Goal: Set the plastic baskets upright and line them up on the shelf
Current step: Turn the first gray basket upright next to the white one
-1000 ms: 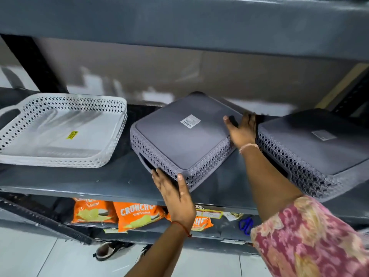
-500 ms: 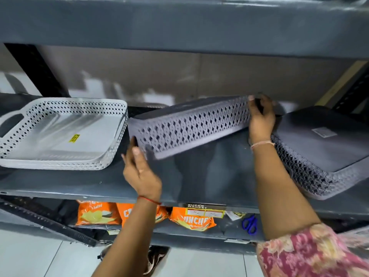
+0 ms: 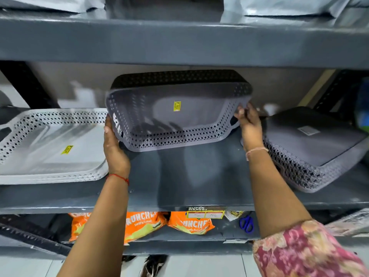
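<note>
- Head view: left hand [image 3: 114, 148] and right hand [image 3: 249, 126] grip the tilted grey basket [image 3: 175, 114] by its end rims.
- Bare shelf [image 3: 199, 176] lies at 6 o'clock; white basket [image 3: 50, 146] at 9, overturned grey basket [image 3: 313, 148] at 3.

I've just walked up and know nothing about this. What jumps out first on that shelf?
Two bare hands hold a grey basket tipped up in mid-air at the centre of the shelf, its open side facing the camera: the left hand on its left end, the right hand on its right end. To the left a white basket sits upright, and to the right another grey basket lies upside down.
</note>
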### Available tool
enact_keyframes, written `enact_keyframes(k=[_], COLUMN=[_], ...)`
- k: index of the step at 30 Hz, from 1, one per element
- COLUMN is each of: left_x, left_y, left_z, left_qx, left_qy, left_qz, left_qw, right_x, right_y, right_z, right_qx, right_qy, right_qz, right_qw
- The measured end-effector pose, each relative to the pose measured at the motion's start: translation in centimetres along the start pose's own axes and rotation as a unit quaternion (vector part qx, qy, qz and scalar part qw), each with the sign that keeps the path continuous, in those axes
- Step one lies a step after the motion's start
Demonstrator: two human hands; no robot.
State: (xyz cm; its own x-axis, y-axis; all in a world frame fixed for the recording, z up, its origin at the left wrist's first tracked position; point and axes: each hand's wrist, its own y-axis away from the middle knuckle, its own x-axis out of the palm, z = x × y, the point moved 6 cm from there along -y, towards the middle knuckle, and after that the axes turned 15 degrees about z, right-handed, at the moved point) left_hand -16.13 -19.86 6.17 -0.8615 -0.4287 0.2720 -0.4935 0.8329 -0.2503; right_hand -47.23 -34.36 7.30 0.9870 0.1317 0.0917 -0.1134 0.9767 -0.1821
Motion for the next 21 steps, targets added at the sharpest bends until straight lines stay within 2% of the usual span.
enact_keyframes(k=[3, 6, 9, 12, 17, 21], left_x=[0.6, 0.1, -1.0, -0.3, 0.9, 1.3], left_y=[-0.9, -2.8, -5.1, -6.6, -6.4, -6.7], left_z=[0.2, -0.5, -1.0, -0.2, 1.7, 2.8], left_qx=[-0.008, -0.009, -0.048, -0.114, -0.170, -0.210], left_qy=[-0.004, 0.011, 0.012, 0.038, 0.017, 0.029], left_qz=[0.016, 0.015, 0.033, 0.100, 0.174, 0.199], left_qw=[1.000, 1.000, 0.998, 0.988, 0.970, 0.957], right_x=[0.3, 0.3, -0.1, -0.2, -0.8, -1.5], right_y=[0.0, -0.3, -0.8, -2.1, -3.0, -2.8], right_z=[0.1, 0.7, 1.4, 0.9, -2.9, -4.5], right_qx=[-0.006, -0.024, -0.026, 0.008, 0.098, 0.147], right_qy=[0.045, 0.043, 0.063, 0.167, 0.276, 0.280], right_qz=[-0.025, -0.034, -0.051, -0.045, 0.008, -0.004], right_qw=[0.999, 0.998, 0.996, 0.985, 0.956, 0.949])
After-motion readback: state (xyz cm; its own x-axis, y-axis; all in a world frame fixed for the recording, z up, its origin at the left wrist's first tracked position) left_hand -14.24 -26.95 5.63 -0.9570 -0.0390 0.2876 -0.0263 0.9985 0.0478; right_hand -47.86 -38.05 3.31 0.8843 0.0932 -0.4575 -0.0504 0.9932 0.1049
